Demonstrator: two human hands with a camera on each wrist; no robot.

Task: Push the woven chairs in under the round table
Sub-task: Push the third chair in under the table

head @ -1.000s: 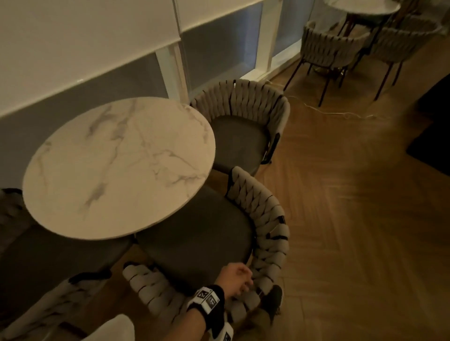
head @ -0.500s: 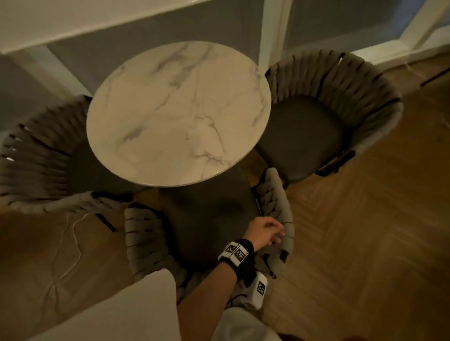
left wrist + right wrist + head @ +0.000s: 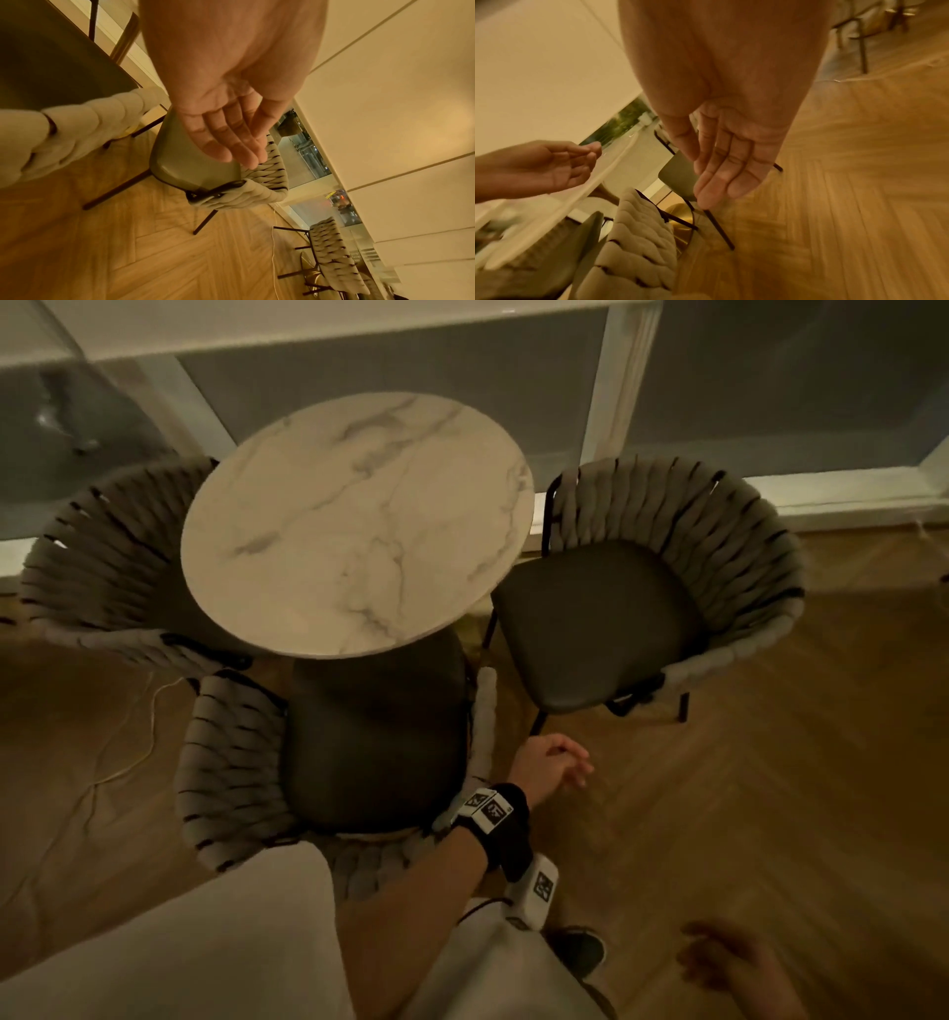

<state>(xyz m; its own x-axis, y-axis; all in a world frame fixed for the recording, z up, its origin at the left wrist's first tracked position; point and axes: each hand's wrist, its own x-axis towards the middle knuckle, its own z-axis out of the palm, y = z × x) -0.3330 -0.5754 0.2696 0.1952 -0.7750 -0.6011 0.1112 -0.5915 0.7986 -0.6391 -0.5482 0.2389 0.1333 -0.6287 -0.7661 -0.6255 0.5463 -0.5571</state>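
The round marble table (image 3: 354, 521) stands by the window wall with three woven chairs around it. The near chair (image 3: 231, 762) has the front of its dark seat (image 3: 375, 737) under the table's edge. The right chair (image 3: 708, 557) is angled, only its seat's front corner at the table's rim. The left chair (image 3: 97, 567) sits partly under the top. My left hand (image 3: 560, 765) hovers just right of the near chair's armrest (image 3: 77, 132), fingers (image 3: 231, 146) relaxed, holding nothing. My right hand (image 3: 719, 963) hangs low at the right, blurred; its fingers (image 3: 721, 172) are straight and empty.
Herringbone wood floor (image 3: 744, 788) lies open to the right. A thin white cable (image 3: 138, 742) trails on the floor left of the near chair. Another woven chair (image 3: 331, 261) stands farther along the window. My shoe (image 3: 577, 950) is beside the near chair.
My left hand has let go of the near chair's right armrest and moved right, off the chair. My view has swung over the table, and my right hand has come into sight.
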